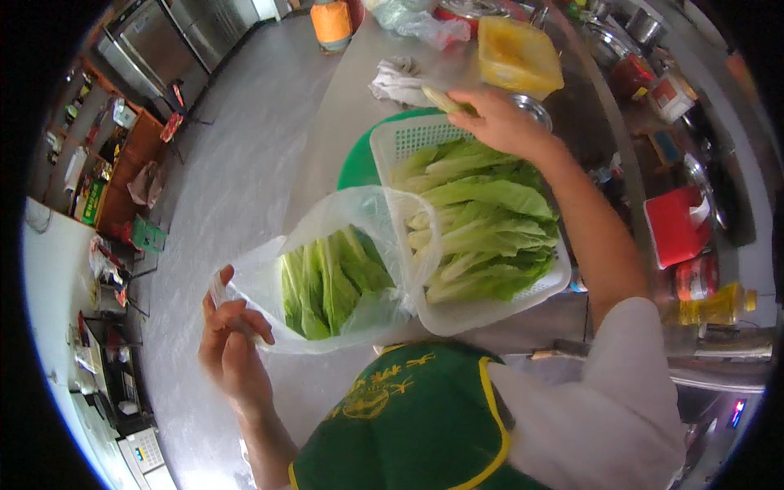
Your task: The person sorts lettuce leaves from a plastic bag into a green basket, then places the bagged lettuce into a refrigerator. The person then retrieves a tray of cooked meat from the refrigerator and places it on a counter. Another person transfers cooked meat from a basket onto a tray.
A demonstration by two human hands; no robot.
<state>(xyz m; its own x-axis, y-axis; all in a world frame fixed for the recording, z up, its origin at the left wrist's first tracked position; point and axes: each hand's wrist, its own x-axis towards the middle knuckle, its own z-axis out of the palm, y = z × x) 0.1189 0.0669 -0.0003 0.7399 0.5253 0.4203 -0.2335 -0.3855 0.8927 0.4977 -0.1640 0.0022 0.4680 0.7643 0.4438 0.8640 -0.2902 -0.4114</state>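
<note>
My left hand [236,343] grips the handle of a clear plastic bag [343,208] and holds it out to the left. Long green lettuce leaves [331,285] lie inside the bag. Right of the bag, and touching it, a white perforated plastic basket [441,318] holds a pile of leafy lettuce [490,208]. Above the basket's far edge is my right hand [499,119], its fingers closed on a pale green lettuce stalk [444,101]. Under the basket's far left side shows a green round board or lid [358,159].
On the steel table [324,135], a crumpled white cloth [397,82], a yellow plastic container [517,55] and a metal bowl [531,110] stand beyond the basket. A red tissue box [677,226] and an oil bottle [716,304] are at the right. An orange-wrapped cylinder [331,24] stands on the floor.
</note>
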